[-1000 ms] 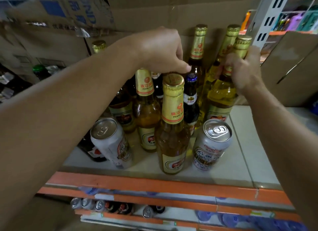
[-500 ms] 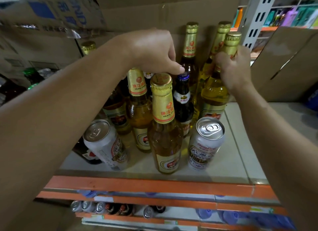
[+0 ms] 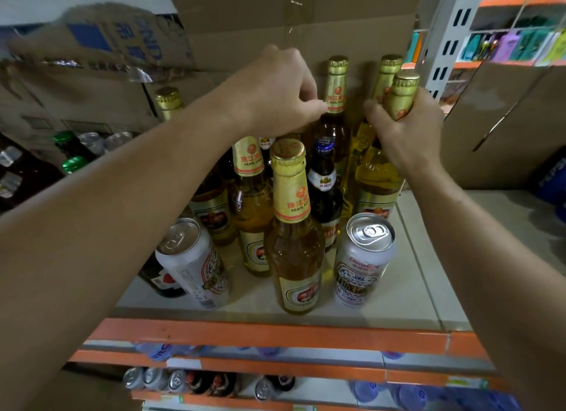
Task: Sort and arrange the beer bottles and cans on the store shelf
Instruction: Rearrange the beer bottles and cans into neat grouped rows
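- Compared with half a second ago, my right hand (image 3: 410, 131) is showing more of its grasp. The thumb is now wrapping the left side of the neck of the clear glass bottle of yellow beer with gold foil (image 3: 402, 99).
- That bottle is standing at the right rear of the cluster on the cream shelf board (image 3: 416, 272). It is just in front of a second gold-foiled bottle (image 3: 389, 73).
- My left hand (image 3: 275, 95) is still hovering over the middle of the cluster, much as before. The thumb tip is lying beside the neck of the rear centre gold-capped bottle (image 3: 336, 85).
- The left fingers are curling down out of sight under the hand, so I cannot tell whether they are holding anything.
- My left forearm is covering the left rear bottles; only one crimped gold cap (image 3: 167, 98) is poking out above it.
- A dark glass bottle with a blue cap (image 3: 324, 180) is sitting half hidden behind the front amber bottle with a yellow neck label (image 3: 294, 242).
- Two white aluminium cans with silver pull-tab lids are flanking that front bottle: the left can (image 3: 193, 266) and the right can (image 3: 364, 257).
- Creased brown cardboard boxes (image 3: 306, 33) are backing the shelf, and a glossy orange edge strip (image 3: 275, 334) is fronting it.
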Available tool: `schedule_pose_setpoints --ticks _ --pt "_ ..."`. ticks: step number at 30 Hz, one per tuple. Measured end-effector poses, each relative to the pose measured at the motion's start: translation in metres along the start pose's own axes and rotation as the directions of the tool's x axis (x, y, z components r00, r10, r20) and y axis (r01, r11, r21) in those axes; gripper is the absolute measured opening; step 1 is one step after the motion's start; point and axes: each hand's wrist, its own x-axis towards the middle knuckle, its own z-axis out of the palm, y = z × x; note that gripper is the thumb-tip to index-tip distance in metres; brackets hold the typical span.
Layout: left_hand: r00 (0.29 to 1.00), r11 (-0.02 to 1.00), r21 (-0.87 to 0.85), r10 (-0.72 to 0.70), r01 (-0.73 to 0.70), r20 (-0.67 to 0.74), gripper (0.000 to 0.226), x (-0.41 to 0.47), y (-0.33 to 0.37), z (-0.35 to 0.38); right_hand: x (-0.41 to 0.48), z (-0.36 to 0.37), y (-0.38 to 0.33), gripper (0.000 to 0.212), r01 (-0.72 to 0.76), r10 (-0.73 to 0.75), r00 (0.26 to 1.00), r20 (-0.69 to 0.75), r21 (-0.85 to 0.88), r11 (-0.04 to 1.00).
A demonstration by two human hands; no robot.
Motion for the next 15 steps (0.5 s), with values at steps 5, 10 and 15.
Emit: schedule_pose_setpoints --ticks 5,10,15 --pt "0.922 0.976 -0.21 -0.028 -0.058 -0.387 0.03 -0.021 -0.004 -0.01 -0.018 -0.002 -0.014 0.041 0.023 -0.025 0.955 -0.294 -0.009 1.0" --pt "0.909 0.974 -0.223 -0.067 -0.029 -0.412 0.032 -0.034 -0.01 -0.018 -0.025 -0.005 -0.036 0.021 0.126 -0.143 0.916 -0.376 -0.07 0.99" --pt "0.912 0.971 -0.238 -0.077 -0.023 -0.403 0.031 -0.051 -0.019 -0.024 -0.029 -0.002 -0.062 0.01 0.127 -0.139 0.961 -0.24 -0.064 0.99"
